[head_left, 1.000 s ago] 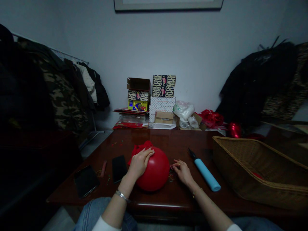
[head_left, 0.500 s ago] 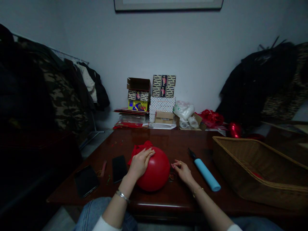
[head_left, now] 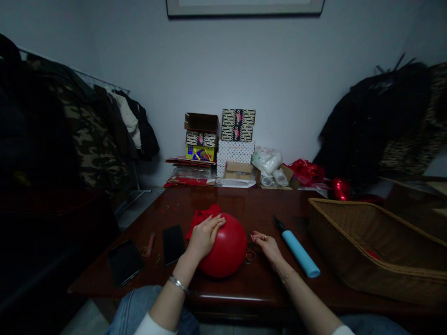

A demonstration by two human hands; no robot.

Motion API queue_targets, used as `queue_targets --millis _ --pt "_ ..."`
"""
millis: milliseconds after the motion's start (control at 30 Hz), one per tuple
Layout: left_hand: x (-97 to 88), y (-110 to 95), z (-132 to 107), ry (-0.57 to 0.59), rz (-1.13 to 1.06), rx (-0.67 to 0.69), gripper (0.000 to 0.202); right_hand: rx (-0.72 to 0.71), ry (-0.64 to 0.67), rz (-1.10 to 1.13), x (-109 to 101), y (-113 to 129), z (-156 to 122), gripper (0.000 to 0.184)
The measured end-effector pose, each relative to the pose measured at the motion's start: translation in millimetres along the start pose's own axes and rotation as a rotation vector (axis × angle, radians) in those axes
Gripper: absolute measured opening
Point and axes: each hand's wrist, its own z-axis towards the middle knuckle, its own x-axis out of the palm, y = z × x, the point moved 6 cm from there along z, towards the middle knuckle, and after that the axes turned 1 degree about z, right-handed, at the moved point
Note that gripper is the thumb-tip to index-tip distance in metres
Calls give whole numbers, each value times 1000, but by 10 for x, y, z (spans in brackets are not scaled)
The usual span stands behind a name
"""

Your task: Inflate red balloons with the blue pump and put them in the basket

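A round, inflated red balloon (head_left: 228,249) rests on the dark wooden table (head_left: 265,202) near its front edge. My left hand (head_left: 206,235) lies over the balloon's upper left side, fingers together and curved along it, holding it in place. To the right of the balloon, my right hand (head_left: 265,244) hovers with thumb and fingertips pinched together. Something small and pinkish shows at those fingertips, too tiny to identify. Just below them lie several rubber bands (head_left: 250,256). Red crumpled material (head_left: 204,215) sits behind my left hand, partly covered by it.
A light-blue balloon pump (head_left: 301,253) lies right of my right hand, beside a large wicker basket (head_left: 344,251). Two dark phone-like devices, a tablet (head_left: 125,263) and a phone (head_left: 173,244), lie to the left. Stacked boxes (head_left: 236,153) and plastic bags (head_left: 268,160) line the far edge.
My right hand has shifted very slightly, its wrist turning a little, and more of the rubber bands shows below it. My left hand and the balloon stay put.
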Motion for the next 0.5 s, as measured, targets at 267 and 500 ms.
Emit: queue_targets --millis 267,500 --pt "15 3 -6 -10 -2 6 27 -173 -138 -99 -55 409 -70 34" --pt "47 -6 -16 -11 43 40 28 -440 -302 -168 6 1306 -312 19"
